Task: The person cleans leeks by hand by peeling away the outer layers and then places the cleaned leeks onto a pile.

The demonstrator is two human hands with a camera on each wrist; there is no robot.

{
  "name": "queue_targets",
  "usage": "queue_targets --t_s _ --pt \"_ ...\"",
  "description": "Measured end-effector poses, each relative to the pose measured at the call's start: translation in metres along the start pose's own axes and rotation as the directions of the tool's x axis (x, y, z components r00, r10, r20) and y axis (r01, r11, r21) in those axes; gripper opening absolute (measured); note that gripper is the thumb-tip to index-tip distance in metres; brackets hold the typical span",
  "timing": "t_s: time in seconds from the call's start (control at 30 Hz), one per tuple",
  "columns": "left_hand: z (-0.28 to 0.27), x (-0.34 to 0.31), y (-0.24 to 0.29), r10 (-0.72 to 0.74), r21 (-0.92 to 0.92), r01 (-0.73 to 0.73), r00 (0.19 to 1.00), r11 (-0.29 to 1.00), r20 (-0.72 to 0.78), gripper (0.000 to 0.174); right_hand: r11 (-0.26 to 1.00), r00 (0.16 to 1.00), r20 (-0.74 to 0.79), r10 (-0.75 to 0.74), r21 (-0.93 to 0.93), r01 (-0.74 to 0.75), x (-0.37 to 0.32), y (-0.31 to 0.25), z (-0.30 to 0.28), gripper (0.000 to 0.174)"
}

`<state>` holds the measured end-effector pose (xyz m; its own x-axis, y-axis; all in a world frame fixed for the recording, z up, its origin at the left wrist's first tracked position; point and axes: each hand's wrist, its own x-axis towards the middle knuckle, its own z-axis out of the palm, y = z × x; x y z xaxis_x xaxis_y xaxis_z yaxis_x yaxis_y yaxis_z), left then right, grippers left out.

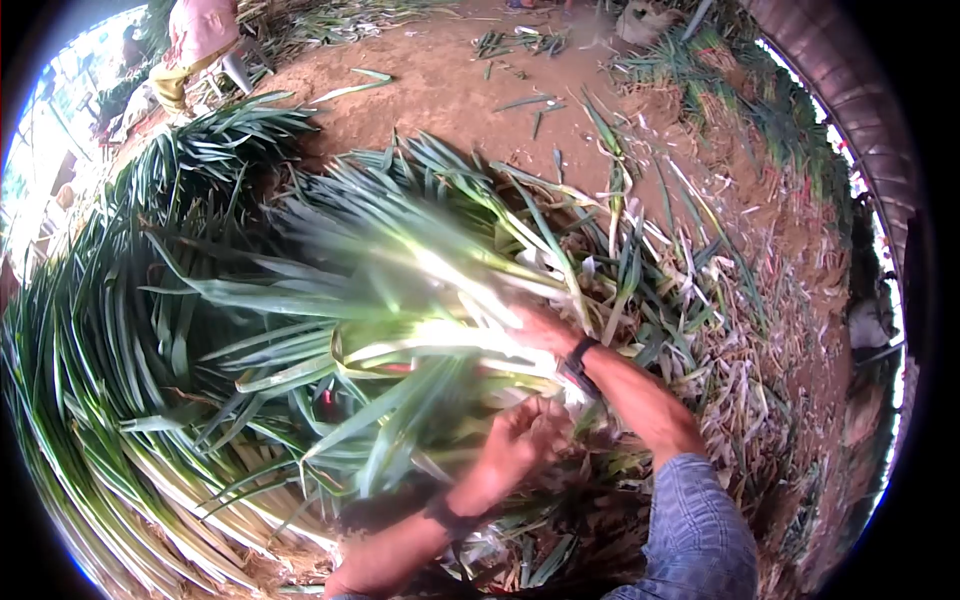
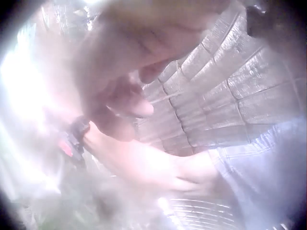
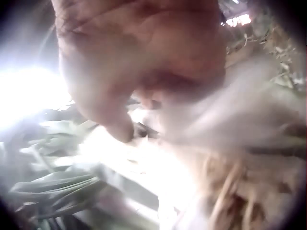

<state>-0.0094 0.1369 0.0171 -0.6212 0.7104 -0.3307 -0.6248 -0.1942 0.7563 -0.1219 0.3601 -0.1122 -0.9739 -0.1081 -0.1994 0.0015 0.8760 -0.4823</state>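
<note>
Long green onions with white stems and green leaves lie in a heap in front of me. My right hand (image 1: pixel 537 328) grips a green onion (image 1: pixel 450 270) near its white end; the stalk is blurred and its leaves point to the far left. In the right wrist view, the fingers of the right hand (image 3: pixel 144 57) curl down over the pale stalks. Nearer my body, my left hand (image 1: pixel 522 440) has its fingers curled in, beside the white stems. The left wrist view shows the left hand (image 2: pixel 129 72) with bent fingers and nothing visible between them.
A thick row of green onions (image 1: pixel 90 330) fills the left side. Peeled leaves and scraps (image 1: pixel 730 390) litter the soil on the right. Another person (image 1: pixel 200 40) is at the far left, beside a further pile (image 1: pixel 220 140). More onions (image 1: pixel 740 90) lie at the back right.
</note>
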Motion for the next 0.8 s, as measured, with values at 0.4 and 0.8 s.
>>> queue_targets --t_s 0.4,0.8 --pt "-0.014 -0.011 0.003 -0.052 0.221 0.026 0.992 0.975 0.112 0.02 0.97 0.872 -0.477 0.109 -0.142 -0.199 0.043 0.058 -0.044 0.042" --pt "-0.02 -0.015 0.004 0.008 0.219 -0.02 0.998 0.975 0.056 0.017 0.948 0.962 0.041 0.271 -0.185 -0.259 0.076 0.128 0.013 0.073"
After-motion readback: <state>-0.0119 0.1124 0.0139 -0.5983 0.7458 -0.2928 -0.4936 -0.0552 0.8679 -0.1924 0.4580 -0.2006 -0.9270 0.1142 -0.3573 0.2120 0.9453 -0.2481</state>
